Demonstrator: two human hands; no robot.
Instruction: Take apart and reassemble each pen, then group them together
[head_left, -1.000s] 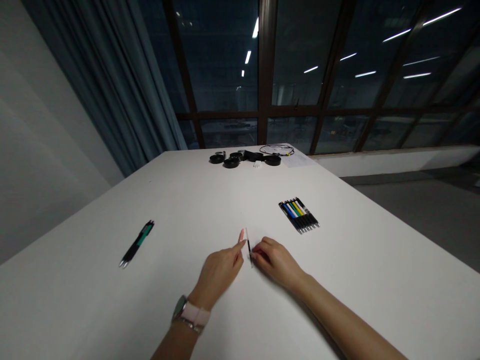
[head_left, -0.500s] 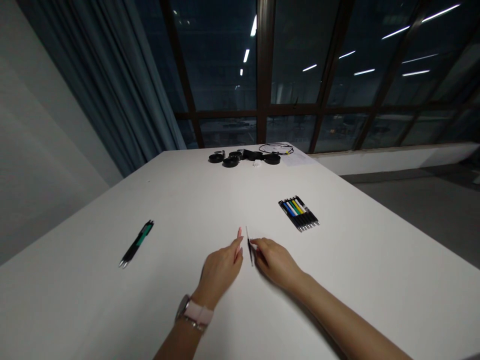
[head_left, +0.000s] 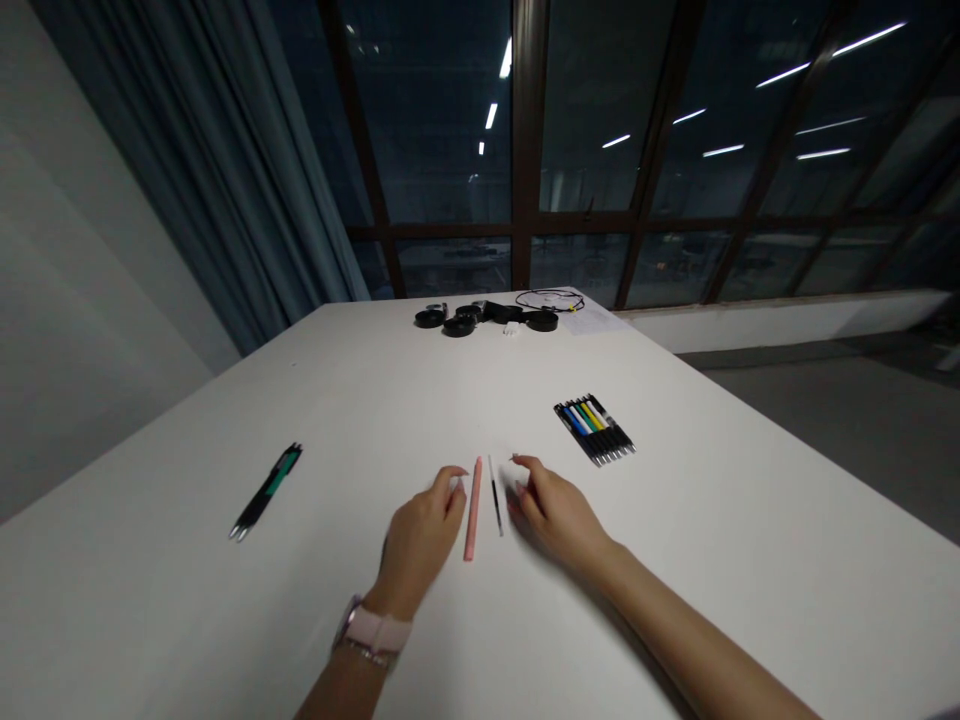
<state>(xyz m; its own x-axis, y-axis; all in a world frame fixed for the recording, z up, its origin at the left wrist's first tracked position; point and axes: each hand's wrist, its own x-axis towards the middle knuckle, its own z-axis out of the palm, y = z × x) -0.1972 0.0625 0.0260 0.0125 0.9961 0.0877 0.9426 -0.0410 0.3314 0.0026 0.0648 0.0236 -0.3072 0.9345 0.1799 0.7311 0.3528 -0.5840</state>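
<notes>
A pink pen barrel point(head_left: 473, 512) lies lengthwise on the white table in front of me. Just right of it, a thin pen refill point(head_left: 495, 492) with a clear upper part and dark ink lies nearly parallel. My left hand point(head_left: 424, 535) is beside the barrel on its left, thumb and forefinger apart and holding nothing. To the right of the refill is my right hand point(head_left: 555, 508), its forefinger stretched out and its thumb apart from it. Neither hand appears to grip anything; the right hand's lower fingers are partly hidden.
Two black pens with green parts point(head_left: 266, 492) lie at the left. A row of several black pens with coloured grips point(head_left: 595, 430) lies at the right. Black round parts point(head_left: 459, 326), a coiled black cable point(head_left: 551, 300) and paper point(head_left: 596, 320) are at the table's far end.
My left hand has let go of the pink barrel and drawn left. My right hand has released the refill and moved slightly right. Both pieces now lie on the table.
</notes>
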